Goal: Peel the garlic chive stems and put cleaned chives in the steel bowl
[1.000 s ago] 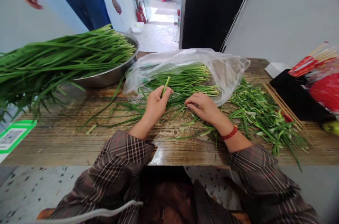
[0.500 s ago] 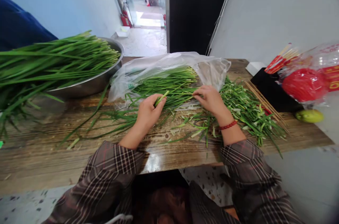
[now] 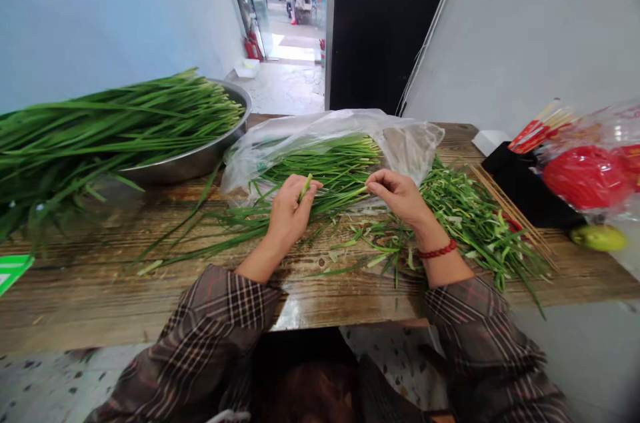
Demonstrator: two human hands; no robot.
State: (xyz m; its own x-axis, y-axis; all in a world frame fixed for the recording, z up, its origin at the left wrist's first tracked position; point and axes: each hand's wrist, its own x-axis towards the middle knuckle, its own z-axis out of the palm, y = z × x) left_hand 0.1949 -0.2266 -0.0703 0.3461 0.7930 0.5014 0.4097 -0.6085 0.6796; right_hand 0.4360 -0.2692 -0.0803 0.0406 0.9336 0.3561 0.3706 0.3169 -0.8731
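Observation:
My left hand (image 3: 291, 208) is closed round some green stalks, whose pale cut end (image 3: 305, 187) sticks up between thumb and forefinger. Long leaves trail from beneath it toward the left. My right hand (image 3: 397, 195), a red bead bracelet at its wrist, pinches the pale end of a green stalk at the near edge of a bunch of long green chives (image 3: 330, 163). That bunch lies on and partly under a clear plastic bag (image 3: 407, 139). To the right of my right hand is a loose heap of leafy trimmings (image 3: 465, 216).
A metal bowl (image 3: 185, 165) piled with long chives (image 3: 125, 123) stands at the left. Wooden skewers (image 3: 510, 213), a black holder (image 3: 535, 193), a red bundle in plastic (image 3: 587, 176) and a yellow-green item (image 3: 599, 237) are at the right of the wooden table (image 3: 210, 303).
The view has shifted, so the table things appear farther right and slightly lower. My hands stay near the bunch, the left still holding stalks. A dark blue shape at upper left is gone from view.

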